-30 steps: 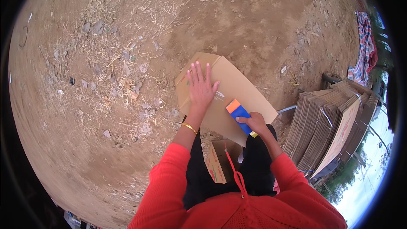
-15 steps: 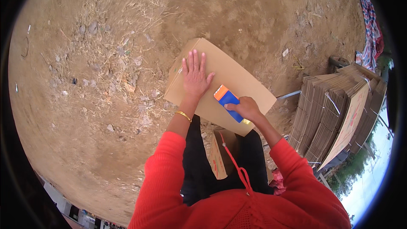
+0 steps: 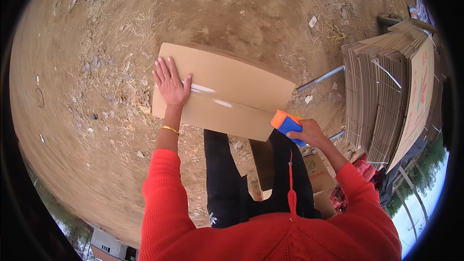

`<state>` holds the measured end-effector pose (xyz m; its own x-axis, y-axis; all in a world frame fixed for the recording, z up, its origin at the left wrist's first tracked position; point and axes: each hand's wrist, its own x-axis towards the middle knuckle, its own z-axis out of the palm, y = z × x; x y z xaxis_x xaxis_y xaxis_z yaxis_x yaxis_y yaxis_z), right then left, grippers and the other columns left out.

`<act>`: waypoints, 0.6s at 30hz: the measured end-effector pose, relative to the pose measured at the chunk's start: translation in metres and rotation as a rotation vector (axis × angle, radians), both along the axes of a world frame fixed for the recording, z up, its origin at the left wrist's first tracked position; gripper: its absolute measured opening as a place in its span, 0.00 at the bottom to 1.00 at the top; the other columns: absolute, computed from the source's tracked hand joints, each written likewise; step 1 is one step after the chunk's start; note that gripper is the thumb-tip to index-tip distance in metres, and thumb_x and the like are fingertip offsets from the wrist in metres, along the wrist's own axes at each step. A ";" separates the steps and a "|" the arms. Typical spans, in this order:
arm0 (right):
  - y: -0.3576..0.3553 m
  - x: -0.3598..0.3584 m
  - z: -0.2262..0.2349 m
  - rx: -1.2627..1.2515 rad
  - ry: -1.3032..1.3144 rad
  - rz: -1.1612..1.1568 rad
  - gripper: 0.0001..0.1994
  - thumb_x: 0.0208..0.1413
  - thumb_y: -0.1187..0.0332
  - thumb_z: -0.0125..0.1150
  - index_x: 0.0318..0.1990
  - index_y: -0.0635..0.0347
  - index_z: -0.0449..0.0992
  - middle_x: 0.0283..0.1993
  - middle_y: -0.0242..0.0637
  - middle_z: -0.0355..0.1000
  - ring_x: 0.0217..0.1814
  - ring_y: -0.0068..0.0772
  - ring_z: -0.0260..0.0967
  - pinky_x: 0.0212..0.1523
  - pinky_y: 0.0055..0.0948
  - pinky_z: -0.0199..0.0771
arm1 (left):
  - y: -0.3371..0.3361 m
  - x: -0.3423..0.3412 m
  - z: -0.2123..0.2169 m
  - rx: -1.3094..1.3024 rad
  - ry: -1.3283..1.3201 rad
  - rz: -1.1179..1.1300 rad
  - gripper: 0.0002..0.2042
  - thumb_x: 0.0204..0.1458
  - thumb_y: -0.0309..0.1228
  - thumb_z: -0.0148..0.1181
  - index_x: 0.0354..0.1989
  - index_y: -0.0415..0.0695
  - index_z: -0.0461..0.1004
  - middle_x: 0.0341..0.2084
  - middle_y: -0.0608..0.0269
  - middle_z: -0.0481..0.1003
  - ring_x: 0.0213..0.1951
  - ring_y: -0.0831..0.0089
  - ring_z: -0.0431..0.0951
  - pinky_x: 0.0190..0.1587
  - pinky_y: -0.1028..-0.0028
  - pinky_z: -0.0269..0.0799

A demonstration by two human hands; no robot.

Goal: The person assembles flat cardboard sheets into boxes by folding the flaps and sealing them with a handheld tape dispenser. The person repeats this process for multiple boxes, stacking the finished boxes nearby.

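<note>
A brown cardboard box is in front of my legs, its top flaps meeting along a seam. Shiny strips, which look like clear tape, catch the light along that seam. My left hand lies flat on the box's left part, fingers stretched out, holding nothing. Just off the box's right near corner, my right hand grips a blue and orange tape dispenser. The dispenser's orange end points toward the box. Whether any tape runs from it to the box, I cannot tell.
A tied stack of flattened cartons stands at the right, with a metal bar jutting toward the box. An open carton sits between my legs; another carton is beside my right leg. Straw and litter cover the dirt ground.
My right hand and the dispenser have moved right, from over the box top to beyond its near corner. The box has turned and appears further left, with my left hand still on it.
</note>
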<state>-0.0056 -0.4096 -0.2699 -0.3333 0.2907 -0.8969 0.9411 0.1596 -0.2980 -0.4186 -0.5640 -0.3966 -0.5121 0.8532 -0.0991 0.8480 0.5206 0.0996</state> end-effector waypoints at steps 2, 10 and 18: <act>0.004 0.022 -0.002 -0.036 0.048 -0.097 0.25 0.38 0.48 0.68 0.33 0.65 0.78 0.30 0.48 0.75 0.34 0.46 0.74 0.38 0.37 0.72 | 0.000 0.000 -0.001 0.024 0.011 -0.021 0.40 0.54 0.52 0.44 0.69 0.39 0.43 0.69 0.41 0.39 0.70 0.49 0.36 0.68 0.52 0.28; -0.010 0.074 -0.040 -0.097 0.128 -0.210 0.24 0.39 0.50 0.69 0.34 0.63 0.78 0.29 0.47 0.75 0.33 0.43 0.74 0.38 0.35 0.72 | -0.002 0.000 -0.004 0.060 0.037 -0.059 0.39 0.55 0.51 0.43 0.69 0.37 0.43 0.68 0.41 0.40 0.70 0.48 0.36 0.68 0.53 0.29; -0.017 0.083 -0.085 -0.003 0.230 -0.123 0.23 0.37 0.52 0.70 0.30 0.66 0.75 0.26 0.47 0.72 0.29 0.45 0.72 0.35 0.36 0.71 | 0.001 0.003 -0.003 0.010 0.076 -0.057 0.38 0.56 0.50 0.42 0.69 0.37 0.43 0.68 0.40 0.40 0.70 0.47 0.37 0.68 0.52 0.29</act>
